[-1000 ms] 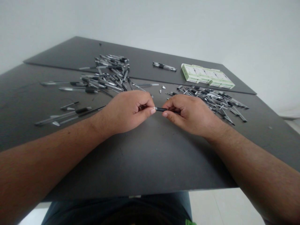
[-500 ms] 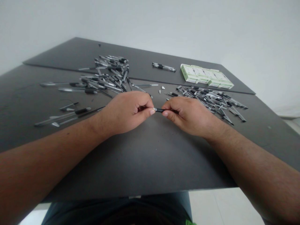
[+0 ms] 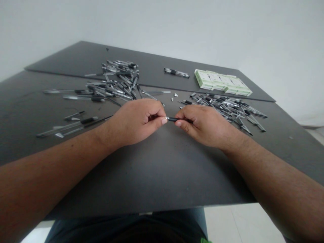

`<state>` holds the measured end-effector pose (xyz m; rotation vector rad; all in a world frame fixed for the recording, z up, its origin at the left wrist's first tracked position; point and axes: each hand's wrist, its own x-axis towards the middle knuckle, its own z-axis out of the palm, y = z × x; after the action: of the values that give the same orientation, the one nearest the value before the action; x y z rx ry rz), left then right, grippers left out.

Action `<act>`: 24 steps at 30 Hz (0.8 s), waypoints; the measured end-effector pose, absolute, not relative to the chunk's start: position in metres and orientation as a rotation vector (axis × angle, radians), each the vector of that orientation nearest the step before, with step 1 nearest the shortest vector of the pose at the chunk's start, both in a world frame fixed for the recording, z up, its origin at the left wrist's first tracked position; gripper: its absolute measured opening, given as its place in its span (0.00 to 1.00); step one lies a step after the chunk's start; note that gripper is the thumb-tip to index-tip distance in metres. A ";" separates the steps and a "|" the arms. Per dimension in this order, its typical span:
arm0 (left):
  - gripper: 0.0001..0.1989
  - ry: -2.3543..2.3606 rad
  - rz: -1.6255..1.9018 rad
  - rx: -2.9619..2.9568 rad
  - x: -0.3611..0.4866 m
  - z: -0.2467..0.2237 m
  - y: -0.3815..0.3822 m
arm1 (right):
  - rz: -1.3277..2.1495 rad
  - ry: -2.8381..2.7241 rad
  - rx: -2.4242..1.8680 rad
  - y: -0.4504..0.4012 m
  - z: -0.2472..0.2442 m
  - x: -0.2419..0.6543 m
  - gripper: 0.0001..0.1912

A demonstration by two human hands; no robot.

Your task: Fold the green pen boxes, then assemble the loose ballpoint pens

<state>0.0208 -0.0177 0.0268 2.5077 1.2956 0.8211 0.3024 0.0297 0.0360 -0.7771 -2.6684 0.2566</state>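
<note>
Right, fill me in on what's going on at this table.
A person is holding a slim black pen piece with a silvery end level between two bare hands: the left hand pinches the silvery end, the right hand the dark part. Beyond them on the flat dark-grey table lie a loose heap of clear-and-black plastic pens to the left, a heap of similar pen pieces to the right, and green-and-white rectangular boxes farther back.

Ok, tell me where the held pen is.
In the head view, the pen is near the centre, bridging the gap between the left hand and the right hand, nearer the camera than two small pale pieces on the table.
</note>
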 end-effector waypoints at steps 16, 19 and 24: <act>0.13 1.319 0.778 2.538 0.020 0.027 -0.018 | 0.253 -2.662 -0.771 0.030 0.036 0.303 0.13; 0.13 1.315 0.779 2.535 0.021 0.027 -0.017 | 0.254 -2.698 -0.744 0.030 0.037 0.303 0.15; 0.13 1.324 0.798 2.523 0.022 0.028 -0.017 | 0.255 -2.653 -0.768 0.030 0.036 0.304 0.14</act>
<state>0.0216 -0.0171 0.0279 2.5234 1.3242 0.7976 0.3036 0.0301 0.0363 -0.7678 -2.6530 0.2550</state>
